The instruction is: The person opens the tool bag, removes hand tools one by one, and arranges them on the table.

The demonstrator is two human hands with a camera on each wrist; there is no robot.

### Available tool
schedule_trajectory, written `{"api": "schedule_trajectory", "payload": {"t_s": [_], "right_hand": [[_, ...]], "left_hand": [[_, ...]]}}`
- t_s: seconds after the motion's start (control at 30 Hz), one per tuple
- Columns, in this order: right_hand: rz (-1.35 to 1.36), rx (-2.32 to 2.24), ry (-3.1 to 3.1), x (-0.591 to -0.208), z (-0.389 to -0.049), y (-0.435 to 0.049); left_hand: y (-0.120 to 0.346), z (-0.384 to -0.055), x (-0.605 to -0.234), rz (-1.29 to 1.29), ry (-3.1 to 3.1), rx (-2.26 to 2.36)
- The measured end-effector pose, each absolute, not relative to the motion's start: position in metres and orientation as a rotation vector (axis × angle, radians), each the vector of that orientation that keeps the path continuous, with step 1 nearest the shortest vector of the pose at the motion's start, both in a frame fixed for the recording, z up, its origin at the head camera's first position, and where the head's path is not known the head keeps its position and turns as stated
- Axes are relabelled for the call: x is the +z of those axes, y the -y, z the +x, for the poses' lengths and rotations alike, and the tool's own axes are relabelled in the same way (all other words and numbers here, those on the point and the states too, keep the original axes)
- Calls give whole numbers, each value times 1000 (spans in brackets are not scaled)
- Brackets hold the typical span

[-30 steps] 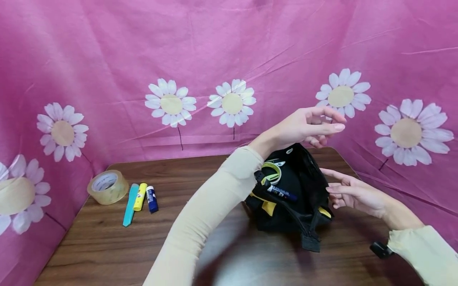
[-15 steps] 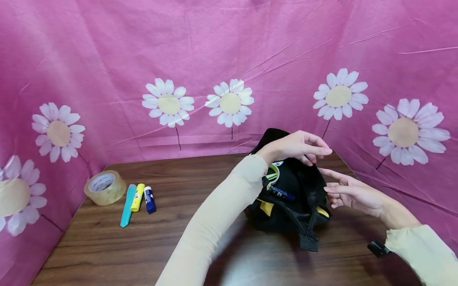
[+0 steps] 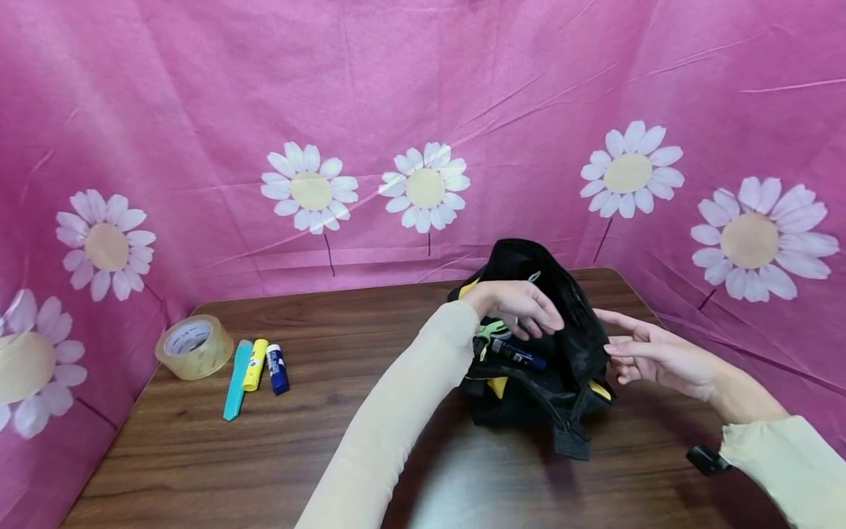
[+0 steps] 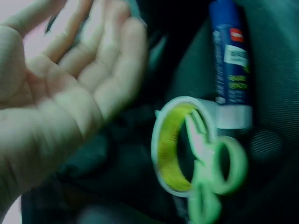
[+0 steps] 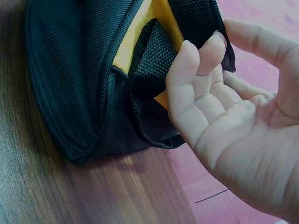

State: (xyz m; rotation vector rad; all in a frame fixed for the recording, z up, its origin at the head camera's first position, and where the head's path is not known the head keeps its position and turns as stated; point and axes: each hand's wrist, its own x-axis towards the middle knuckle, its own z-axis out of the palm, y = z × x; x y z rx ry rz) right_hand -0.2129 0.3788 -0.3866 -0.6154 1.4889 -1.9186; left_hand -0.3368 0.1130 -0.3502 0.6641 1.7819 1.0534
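Note:
A black fabric bag [image 3: 509,408] with yellow trim stands unzipped at the right of the table. My left hand [image 3: 522,305] reaches into its mouth, fingers loosely bent and holding nothing. Beneath that hand lie a blue glue stick [image 4: 231,70], light-green scissors [image 4: 205,179] and a tape roll [image 4: 164,149] with a yellow core; the scissors overlap the roll in the left wrist view. At the bag's right side my right hand [image 3: 661,364] pinches the edge between thumb and fingertips, beside a webbing strap [image 5: 152,60].
On the table's left lie a clear packing tape roll [image 3: 196,347], a flat teal pointed piece [image 3: 238,380], a yellow tube [image 3: 255,365] and a blue glue stick [image 3: 277,369]. A pink flowered cloth [image 3: 370,88] hangs behind and around the wooden table [image 3: 297,455].
My left hand has come down from above the bag into its mouth, and more of the bag's back flap shows. The right hand has stayed at the bag's side.

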Motion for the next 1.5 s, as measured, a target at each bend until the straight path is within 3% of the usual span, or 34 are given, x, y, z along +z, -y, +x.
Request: {"api": "schedule_trajectory", "payload": {"t_s": [0.43, 1.5], "right_hand": [[-592, -1923, -1512, -386, -211, -379], [-605, -1920, -1470, -386, -210, -375]], "left_hand": [[-100, -340, -370, 525, -1860, 978], [-112, -335, -398, 601, -1763, 914]]}}
